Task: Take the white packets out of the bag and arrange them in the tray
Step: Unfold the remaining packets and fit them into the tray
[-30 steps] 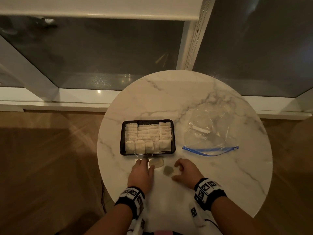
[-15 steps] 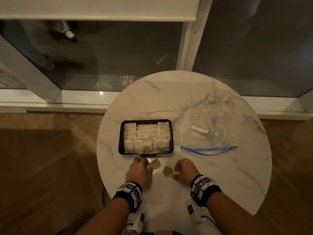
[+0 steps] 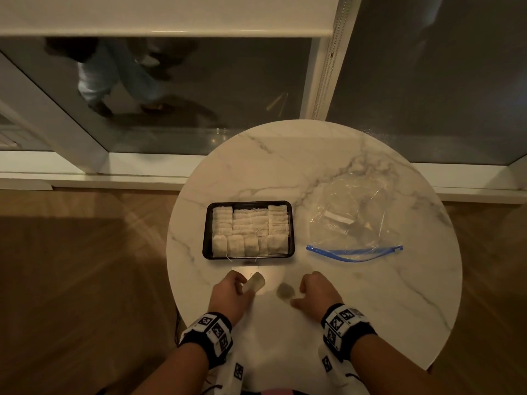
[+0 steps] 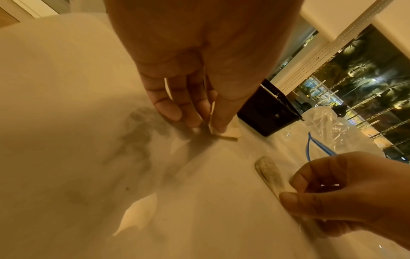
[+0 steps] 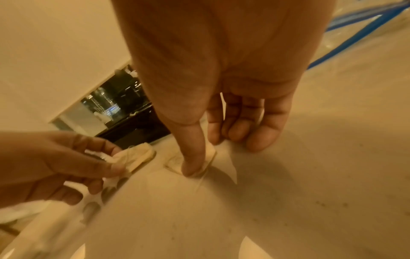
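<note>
Left hand (image 3: 228, 297) pinches one white packet (image 3: 254, 284) just short of the tray (image 3: 206, 246), right hand (image 3: 316, 295) thumb pins a second packet (image 3: 284, 290) to the table (image 3: 370, 323), bag (image 3: 353, 220) beyond the right hand.

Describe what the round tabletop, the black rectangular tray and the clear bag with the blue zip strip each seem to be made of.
Round tabletop: polished marble or a marble-look slab; white with grey veins, faint sheen.
Black rectangular tray: probably thin moulded plastic; rounded corners, slim glossy rim.
Clear bag with the blue zip strip: thin plastic film; see-through, crinkled, glinting.
</note>
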{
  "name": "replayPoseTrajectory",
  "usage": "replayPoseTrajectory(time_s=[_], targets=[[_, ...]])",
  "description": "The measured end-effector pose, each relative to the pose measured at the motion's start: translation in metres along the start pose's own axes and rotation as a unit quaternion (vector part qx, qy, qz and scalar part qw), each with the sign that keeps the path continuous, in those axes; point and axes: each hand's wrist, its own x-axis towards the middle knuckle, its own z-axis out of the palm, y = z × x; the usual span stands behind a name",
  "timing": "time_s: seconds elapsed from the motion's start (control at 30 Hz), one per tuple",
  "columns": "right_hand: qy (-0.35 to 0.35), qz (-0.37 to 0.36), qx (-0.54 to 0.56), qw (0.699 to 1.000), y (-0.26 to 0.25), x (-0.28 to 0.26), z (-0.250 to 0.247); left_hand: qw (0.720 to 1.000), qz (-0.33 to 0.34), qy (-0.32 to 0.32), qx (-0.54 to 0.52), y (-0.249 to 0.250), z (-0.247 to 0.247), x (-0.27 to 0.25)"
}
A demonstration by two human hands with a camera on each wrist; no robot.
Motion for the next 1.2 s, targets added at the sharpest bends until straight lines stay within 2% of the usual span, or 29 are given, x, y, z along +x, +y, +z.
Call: replayPoseTrajectory(time_s=[0.17,0.33,0.47,0.53,0.63,0.67,0.77,0.9,1.0,1.1,1.2], targets=[[-0.004,-0.001,-0.046,0.999,-0.009,-0.003,-0.002,1.0,0.002,-0.019,0.008,0.001,-0.001,-0.004],[-0.005,-0.008,0.092,0.996,-0.009,-0.012,-0.019,0.999,0.028,-0.015,-0.02,0.009,-0.008,-0.013],[0.048,-0.03,0.172,0.983,-0.012,-0.027,-0.039,0.996,0.066,-0.015,-0.06,0.01,-0.019,-0.016],[0.038,-0.052,0.273,0.96,-0.016,-0.032,-0.049,0.995,0.068,-0.008,-0.078,0.007,-0.024,-0.015],[-0.048,-0.081,0.47,0.878,-0.023,-0.039,-0.063,0.99,0.062,-0.003,-0.125,0.009,-0.031,-0.013],[-0.05,-0.088,0.486,0.868,-0.024,-0.04,-0.066,0.988,0.063,-0.003,-0.142,0.011,-0.033,-0.013],[-0.033,-0.109,0.479,0.87,-0.03,-0.039,-0.07,0.982,0.077,-0.005,-0.175,0.02,-0.041,-0.013],[-0.022,-0.102,0.551,0.828,-0.046,-0.04,-0.074,0.97,0.073,-0.001,-0.231,0.025,-0.047,-0.008],[-0.007,-0.112,0.543,0.832,-0.057,-0.04,-0.079,0.963,0.08,0.007,-0.259,0.033,-0.051,-0.009],[-0.006,-0.136,0.488,0.862,-0.067,-0.042,-0.084,0.964,0.074,-0.007,-0.255,0.044,-0.054,-0.013],[-0.013,-0.15,0.421,0.894,-0.076,-0.042,-0.09,0.969,0.052,-0.059,-0.235,0.052,-0.056,-0.013]])
